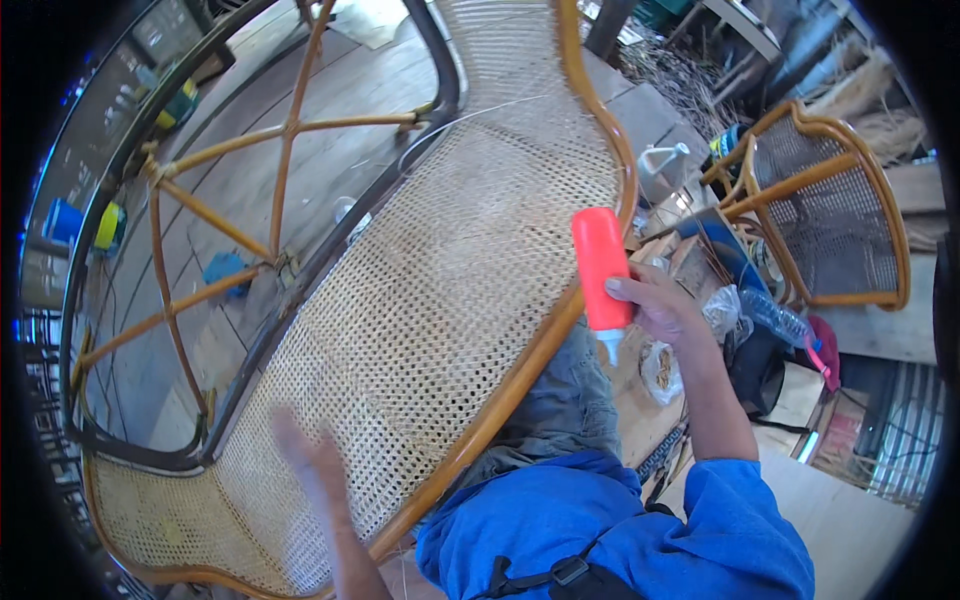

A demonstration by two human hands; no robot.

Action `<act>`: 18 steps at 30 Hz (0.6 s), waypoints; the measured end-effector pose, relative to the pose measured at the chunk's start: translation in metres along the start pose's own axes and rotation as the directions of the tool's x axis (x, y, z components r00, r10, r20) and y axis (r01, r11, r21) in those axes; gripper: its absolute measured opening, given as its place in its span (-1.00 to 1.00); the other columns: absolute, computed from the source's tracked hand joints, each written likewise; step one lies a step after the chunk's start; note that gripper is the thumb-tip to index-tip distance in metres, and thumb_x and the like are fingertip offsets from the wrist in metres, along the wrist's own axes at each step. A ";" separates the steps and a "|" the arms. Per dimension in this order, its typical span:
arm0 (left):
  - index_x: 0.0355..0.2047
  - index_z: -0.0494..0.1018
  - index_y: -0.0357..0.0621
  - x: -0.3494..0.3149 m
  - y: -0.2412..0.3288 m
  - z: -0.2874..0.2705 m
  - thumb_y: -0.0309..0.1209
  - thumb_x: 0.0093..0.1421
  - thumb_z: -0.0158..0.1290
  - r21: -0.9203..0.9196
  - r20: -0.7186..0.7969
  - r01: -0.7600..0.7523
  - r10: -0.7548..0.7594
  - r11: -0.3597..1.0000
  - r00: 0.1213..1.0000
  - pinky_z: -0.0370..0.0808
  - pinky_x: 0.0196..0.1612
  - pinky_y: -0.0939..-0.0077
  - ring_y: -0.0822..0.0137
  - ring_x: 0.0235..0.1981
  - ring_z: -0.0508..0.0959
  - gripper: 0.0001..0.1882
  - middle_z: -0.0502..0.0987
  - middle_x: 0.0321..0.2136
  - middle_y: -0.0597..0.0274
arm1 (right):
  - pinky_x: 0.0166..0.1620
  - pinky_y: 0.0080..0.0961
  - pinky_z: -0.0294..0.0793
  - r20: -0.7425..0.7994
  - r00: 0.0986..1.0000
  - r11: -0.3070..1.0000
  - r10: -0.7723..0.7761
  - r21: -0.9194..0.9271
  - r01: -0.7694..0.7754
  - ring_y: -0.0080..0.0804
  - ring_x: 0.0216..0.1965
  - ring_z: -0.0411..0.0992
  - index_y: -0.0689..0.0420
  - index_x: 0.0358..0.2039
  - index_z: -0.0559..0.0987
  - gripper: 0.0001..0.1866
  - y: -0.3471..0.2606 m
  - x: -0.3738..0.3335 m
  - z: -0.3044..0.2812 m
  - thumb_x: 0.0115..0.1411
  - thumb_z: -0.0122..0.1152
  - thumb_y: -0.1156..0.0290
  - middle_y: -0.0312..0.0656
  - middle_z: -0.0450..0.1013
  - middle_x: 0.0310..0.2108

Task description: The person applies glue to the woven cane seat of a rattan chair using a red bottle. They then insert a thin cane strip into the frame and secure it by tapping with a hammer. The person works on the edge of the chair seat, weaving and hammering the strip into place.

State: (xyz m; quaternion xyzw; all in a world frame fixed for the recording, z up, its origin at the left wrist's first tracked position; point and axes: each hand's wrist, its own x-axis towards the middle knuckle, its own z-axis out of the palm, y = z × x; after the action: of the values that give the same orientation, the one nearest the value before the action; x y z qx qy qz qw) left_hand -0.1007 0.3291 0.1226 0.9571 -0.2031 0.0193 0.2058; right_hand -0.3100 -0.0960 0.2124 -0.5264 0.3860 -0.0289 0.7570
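Observation:
A large rattan furniture frame with a woven cane panel (430,270) stretches across the view in front of me. Its near edge is a varnished brown rail (470,455) close to my lap. In my right hand (655,300) is a red squeeze bottle (598,255), held over that rail with its pale nozzle pointing down. My left hand (308,450) hovers over or touches the lower left of the cane, smeared by motion, so its fingers do not show clearly. A thin pale cane strip (480,113) curves along the panel's far dark edge.
A smaller rattan chair (825,205) with woven panels lies at the right. Near it are a white jug (662,170), a plastic bottle (775,315) and a bag of light scraps (660,372). Crossed rattan poles (290,128) brace the dark frame at the left.

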 end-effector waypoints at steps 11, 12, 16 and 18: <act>0.12 0.22 -0.17 -0.044 0.187 0.051 -0.33 -0.10 0.20 -0.134 0.450 -0.629 0.613 0.766 0.650 0.13 0.13 -0.05 -0.14 0.16 0.17 -0.27 0.20 0.13 -0.05 | -0.38 -0.52 0.47 -0.442 0.893 0.745 0.082 -0.568 -0.349 -0.54 -0.43 0.43 0.24 -0.19 0.49 -0.59 0.006 -0.015 -0.192 0.05 0.23 0.20 -0.27 0.46 -0.42; 0.12 0.22 -0.16 -0.044 0.184 0.053 -0.36 -0.09 0.19 -0.087 0.454 -0.647 0.609 0.757 0.651 0.13 0.13 -0.05 -0.14 0.16 0.17 -0.28 0.20 0.13 -0.05 | -0.42 -0.50 0.48 -0.430 0.900 0.769 0.067 -0.552 -0.322 -0.50 -0.47 0.45 0.25 -0.21 0.50 -0.59 0.008 -0.005 -0.197 0.04 0.23 0.18 -0.24 0.46 -0.44; 0.10 0.24 -0.16 -0.047 0.178 0.060 -0.47 -0.08 0.09 -0.075 0.481 -0.657 0.605 0.750 0.635 0.10 0.14 -0.05 -0.16 0.19 0.14 -0.35 0.18 0.13 -0.09 | -0.52 -0.44 0.52 -0.457 0.886 0.914 0.078 -0.321 -0.246 -0.39 -0.54 0.49 0.29 -0.31 0.51 -0.60 0.034 0.042 -0.204 0.05 0.20 0.15 -0.17 0.47 -0.48; 0.09 0.24 -0.17 -0.048 0.177 0.063 -0.48 -0.06 0.07 -0.075 0.485 -0.671 0.615 0.738 0.622 0.11 0.12 -0.12 -0.20 0.19 0.14 -0.38 0.18 0.13 -0.11 | -0.54 -0.43 0.52 -0.427 0.903 0.984 0.051 -0.134 -0.119 -0.39 -0.54 0.49 0.29 -0.34 0.51 -0.60 0.063 0.083 -0.197 0.06 0.19 0.14 -0.15 0.48 -0.47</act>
State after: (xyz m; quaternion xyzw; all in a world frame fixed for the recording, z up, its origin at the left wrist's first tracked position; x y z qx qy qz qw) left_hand -0.2180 0.1748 0.1274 0.8040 -0.5746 -0.1342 0.0737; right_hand -0.3962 -0.2583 0.0855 -0.5483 0.5639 -0.0785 0.6126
